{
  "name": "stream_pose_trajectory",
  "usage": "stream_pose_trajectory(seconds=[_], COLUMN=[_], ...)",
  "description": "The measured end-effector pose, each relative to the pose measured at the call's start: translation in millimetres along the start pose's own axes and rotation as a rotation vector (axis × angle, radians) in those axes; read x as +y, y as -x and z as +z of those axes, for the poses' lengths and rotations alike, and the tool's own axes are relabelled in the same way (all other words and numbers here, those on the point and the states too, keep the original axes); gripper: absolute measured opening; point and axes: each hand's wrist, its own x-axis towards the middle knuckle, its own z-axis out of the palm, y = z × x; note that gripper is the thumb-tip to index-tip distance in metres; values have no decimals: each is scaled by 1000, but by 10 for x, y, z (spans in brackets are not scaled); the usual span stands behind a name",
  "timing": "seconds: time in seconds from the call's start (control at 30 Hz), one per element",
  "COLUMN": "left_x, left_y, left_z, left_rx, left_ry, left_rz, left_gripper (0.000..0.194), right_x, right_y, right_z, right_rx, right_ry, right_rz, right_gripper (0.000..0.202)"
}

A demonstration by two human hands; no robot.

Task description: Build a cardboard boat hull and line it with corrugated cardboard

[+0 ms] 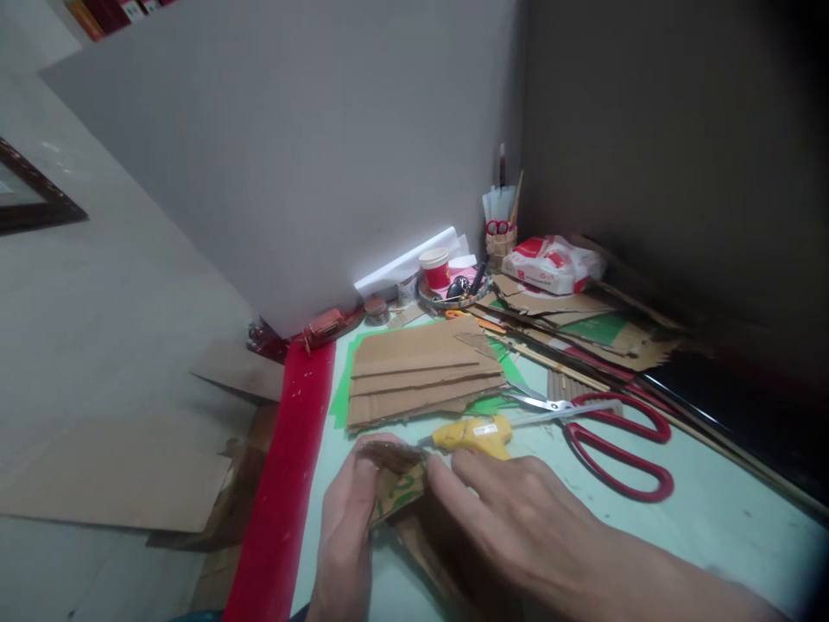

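Between my hands is a bent piece of brown cardboard [401,490] with green print on it. My left hand [350,510] grips its left side, thumb and fingers closed on the edge. From the right, my right hand [511,510] pinches the upper right edge with its fingertips. A darker brown strip of the cardboard hangs below, partly hidden by my right hand. Just beyond my knuckles lies a yellow hot glue gun [476,434], its nozzle toward the left. Large scissors [622,441] with red handles rest to its right, blades partly apart.
Flat cardboard sheets [420,367] lie on a green sheet [340,393] behind the glue gun. A round tray [446,302] holds a red paper cup [434,269]. More cardboard [596,324] with a wipes packet [550,264] is stacked at right. The table has a red left edge [285,484].
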Motion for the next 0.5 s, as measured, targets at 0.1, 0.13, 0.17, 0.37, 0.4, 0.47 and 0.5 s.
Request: stream_pose_trajectory(seconds=[0.1, 0.13, 0.17, 0.37, 0.4, 0.47, 0.5], left_x=[-24, -28, -29, -14, -10, 6, 19], left_y=[13, 19, 26, 49, 52, 67, 83], left_z=[57, 72, 81, 55, 55, 72, 88], left_rx=[8, 7, 7, 112, 113, 105, 101], left_ry=[-85, -100, -114, -338, -372, -434, -462], left_rz=[76, 96, 110, 116, 135, 211, 263], left_gripper=[51, 59, 63, 16, 12, 7, 6], right_x=[47, 65, 84, 164, 170, 176, 177], right_y=[30, 44, 60, 150, 156, 158, 155], right_z=[-11, -10, -8, 19, 26, 34, 35], right_rx=[-66, -90, -120, -88, -61, -16, 4], right_ry=[-23, -56, -94, -252, -276, -307, -320], right_rz=[-12, -11, -9, 10, -1, -12, -10], right_gripper=[42, 44, 47, 38, 34, 33, 35])
